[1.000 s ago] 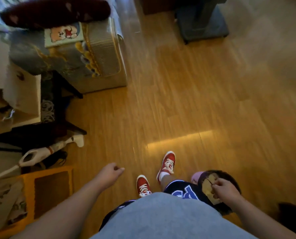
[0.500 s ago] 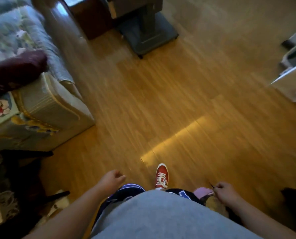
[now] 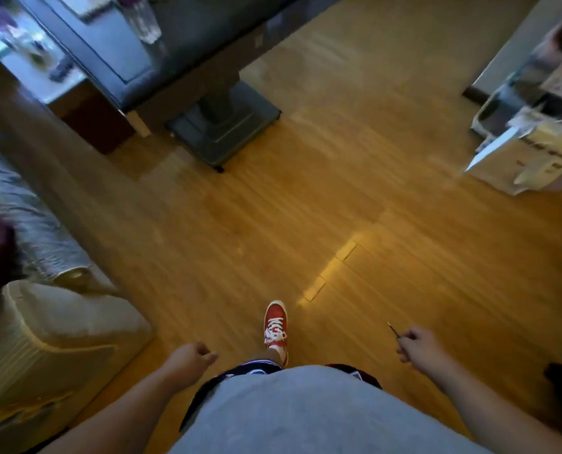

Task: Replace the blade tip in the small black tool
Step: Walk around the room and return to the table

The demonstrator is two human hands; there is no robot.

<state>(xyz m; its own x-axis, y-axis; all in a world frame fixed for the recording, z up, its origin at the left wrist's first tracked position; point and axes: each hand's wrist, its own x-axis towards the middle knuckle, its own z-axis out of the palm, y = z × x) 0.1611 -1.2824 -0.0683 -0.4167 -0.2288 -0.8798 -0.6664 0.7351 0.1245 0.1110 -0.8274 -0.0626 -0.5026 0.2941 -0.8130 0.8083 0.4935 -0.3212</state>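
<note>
I am standing on a wooden floor and looking down at myself. My right hand (image 3: 418,348) is at the lower right, fingers pinched on a thin dark tool (image 3: 393,329) whose slim tip pokes up and to the left of the fingers. My left hand (image 3: 192,357) hangs at the lower middle, curled into a loose fist with nothing visible in it. No spare blade tip shows anywhere in the view.
A dark pedestal table (image 3: 188,50) stands ahead at upper left on a square base (image 3: 224,126). A beige sofa arm (image 3: 53,332) lies at the left. Open cardboard boxes (image 3: 531,152) sit at the right. One red sneaker (image 3: 275,326) steps forward on the floor (image 3: 338,208).
The view has swung right and forward from the sofa corner to the table. My right hand has come away from the round object at my leg and now sits further right.
</note>
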